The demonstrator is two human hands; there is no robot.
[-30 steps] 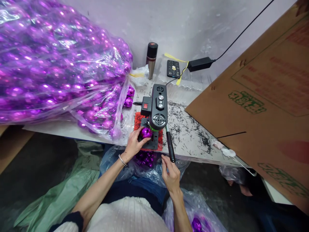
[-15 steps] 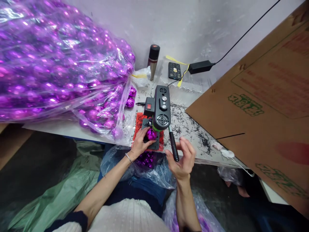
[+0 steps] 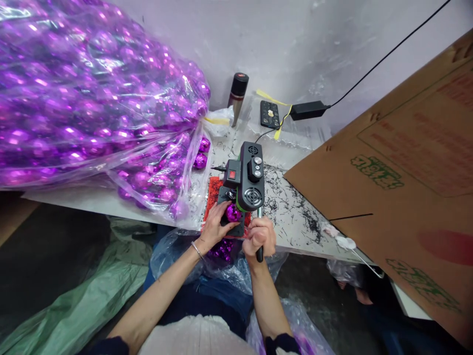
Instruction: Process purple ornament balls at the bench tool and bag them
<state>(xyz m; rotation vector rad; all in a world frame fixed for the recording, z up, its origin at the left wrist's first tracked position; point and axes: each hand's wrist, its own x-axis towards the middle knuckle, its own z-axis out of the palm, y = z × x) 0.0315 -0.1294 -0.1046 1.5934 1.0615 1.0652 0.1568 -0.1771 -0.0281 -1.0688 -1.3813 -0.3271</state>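
Observation:
My left hand (image 3: 214,228) holds a shiny purple ball (image 3: 233,212) between thumb and fingers, under the front end of a black machine (image 3: 252,173) with a red switch. My right hand (image 3: 261,236) is wrapped round the black grip of the machine's lever (image 3: 259,254), whose end shows below the fist. The machine's dark base plate (image 3: 238,228) rests on a red mat (image 3: 213,190) at the table's front edge. Part of the ball is hidden by the fingers and the machine.
A big clear bag of purple balls (image 3: 92,98) fills the left. Behind the machine stand a bottle (image 3: 237,98), a phone (image 3: 269,114) and a power adapter (image 3: 309,110). Black scraps litter the table (image 3: 291,236). A large cardboard box (image 3: 406,162) leans in at right.
My right hand, open beside the lever before, has closed round its grip. The lever's grip has shifted toward the left. My left hand still holds the ball under the machine.

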